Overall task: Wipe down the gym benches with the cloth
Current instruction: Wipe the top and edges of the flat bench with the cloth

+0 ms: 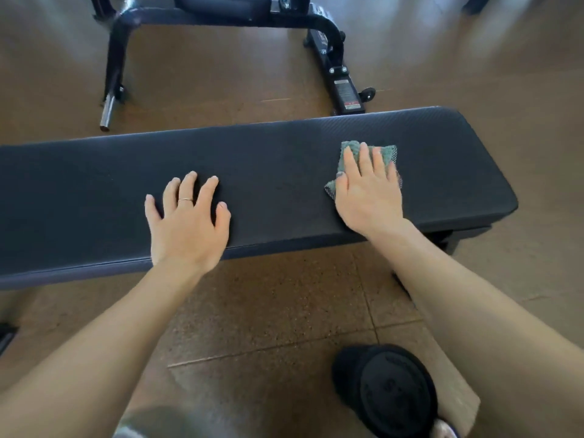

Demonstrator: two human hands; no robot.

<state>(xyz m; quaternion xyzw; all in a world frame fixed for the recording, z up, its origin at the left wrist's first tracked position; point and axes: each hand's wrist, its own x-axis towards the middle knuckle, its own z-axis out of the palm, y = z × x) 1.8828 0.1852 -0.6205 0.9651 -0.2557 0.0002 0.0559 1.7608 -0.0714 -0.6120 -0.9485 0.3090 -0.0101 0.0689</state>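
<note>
View from a head cam, looking down at a long black padded gym bench (94,184) that runs left to right across the frame, its long axis crosswise to the person's two bare forearms. Left hand (188,221) rests flat on the pad approx mid-bench, fingers spread and relaxed, gripping nothing; a thin ring shows on one finger. To its right, well apart, the right hand (368,192) presses a small green cloth (384,151) flat on the pad w/ straight fingers, not clenched; the cloth peeks out past the fingertips and beside the thumb. The cloth sits near the bench's right end, so most of the pad lies to its left. Likely next: sweep leftward along the length, toward the left hand. Beyond the bench, a second bench frame (319,23). On the floor at bottom right, a black weight plate (388,390).
</note>
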